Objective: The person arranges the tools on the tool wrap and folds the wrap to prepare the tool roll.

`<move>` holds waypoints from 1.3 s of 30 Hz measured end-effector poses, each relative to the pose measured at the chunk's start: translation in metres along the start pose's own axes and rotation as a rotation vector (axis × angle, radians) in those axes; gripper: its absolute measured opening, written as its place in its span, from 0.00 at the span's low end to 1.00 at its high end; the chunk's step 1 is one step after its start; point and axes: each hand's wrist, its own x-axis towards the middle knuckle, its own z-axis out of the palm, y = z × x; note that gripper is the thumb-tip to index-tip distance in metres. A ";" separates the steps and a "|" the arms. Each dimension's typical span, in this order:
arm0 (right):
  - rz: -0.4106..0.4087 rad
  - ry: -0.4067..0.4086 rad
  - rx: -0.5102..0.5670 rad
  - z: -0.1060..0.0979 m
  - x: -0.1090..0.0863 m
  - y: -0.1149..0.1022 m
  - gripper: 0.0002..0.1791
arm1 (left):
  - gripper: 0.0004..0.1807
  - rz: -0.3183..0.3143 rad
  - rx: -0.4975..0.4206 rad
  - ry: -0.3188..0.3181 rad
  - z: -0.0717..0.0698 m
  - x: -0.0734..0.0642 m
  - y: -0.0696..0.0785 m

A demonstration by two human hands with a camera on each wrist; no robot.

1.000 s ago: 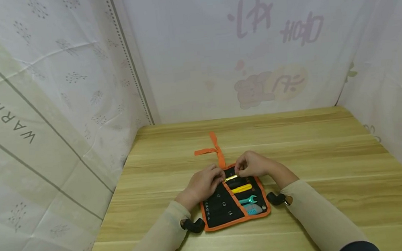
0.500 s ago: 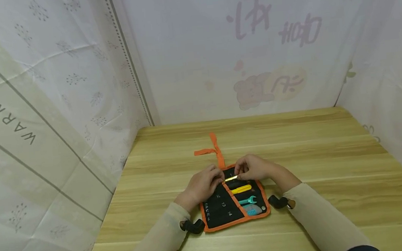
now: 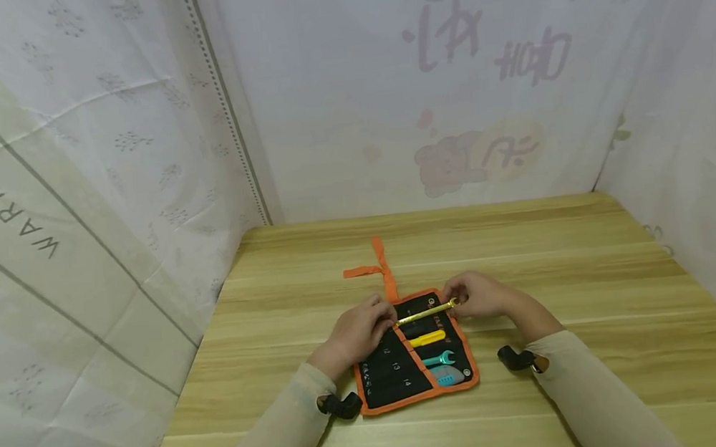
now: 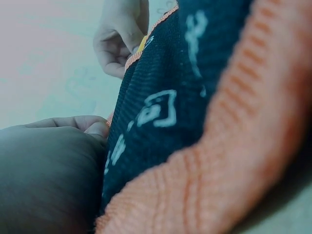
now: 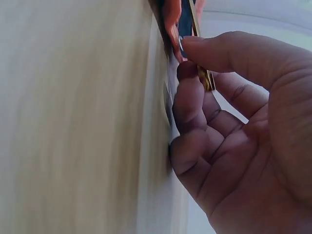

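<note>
A black tool roll [image 3: 383, 388] with orange trim lies unrolled on the table. My right hand [image 3: 483, 296] pinches the outer end of a gold wrench [image 3: 426, 312] between thumb and fingertips. In the right wrist view that wrench [image 5: 209, 84] sticks out past the fingers. The wrench's other end reaches the orange pocket edge, where my left hand [image 3: 357, 330] pinches the roll's pocket edge. The left wrist view has the left thumb and finger at this trim. A yellow-handled tool [image 3: 429, 338], a teal wrench [image 3: 441, 359] and a grey-and-blue item [image 3: 448, 375] sit in other pockets.
Orange tie straps [image 3: 387, 278] stretch away from the roll's far edge across the wooden table [image 3: 527, 236]. Printed curtains [image 3: 334, 110] hang behind and along both sides. A black device is strapped at each wrist.
My right hand has moved to the right, drawing the gold wrench farther out of its pocket, so more of its shaft shows. The left hand stays at the pocket edge.
</note>
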 end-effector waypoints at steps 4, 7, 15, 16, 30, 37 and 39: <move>0.017 0.015 0.051 -0.005 -0.005 0.004 0.10 | 0.02 -0.005 0.006 0.001 -0.001 -0.001 0.000; 0.029 0.022 0.079 -0.009 -0.009 0.005 0.11 | 0.02 -0.003 0.018 0.001 0.000 0.000 -0.001; 0.051 0.021 0.122 -0.015 -0.016 0.004 0.09 | 0.02 -0.013 0.019 0.008 0.000 0.001 0.002; 0.052 0.022 0.124 -0.015 -0.016 0.004 0.09 | 0.02 -0.013 0.017 0.008 -0.001 0.001 0.002; 0.017 0.003 0.111 -0.006 -0.005 -0.007 0.07 | 0.03 -0.027 0.009 -0.015 -0.005 0.004 0.005; -0.002 0.005 0.070 0.002 -0.001 -0.013 0.07 | 0.02 -0.045 0.003 -0.011 -0.005 0.003 0.004; -0.010 0.007 0.052 0.005 0.000 -0.014 0.08 | 0.02 -0.047 -0.006 -0.009 -0.004 0.002 0.004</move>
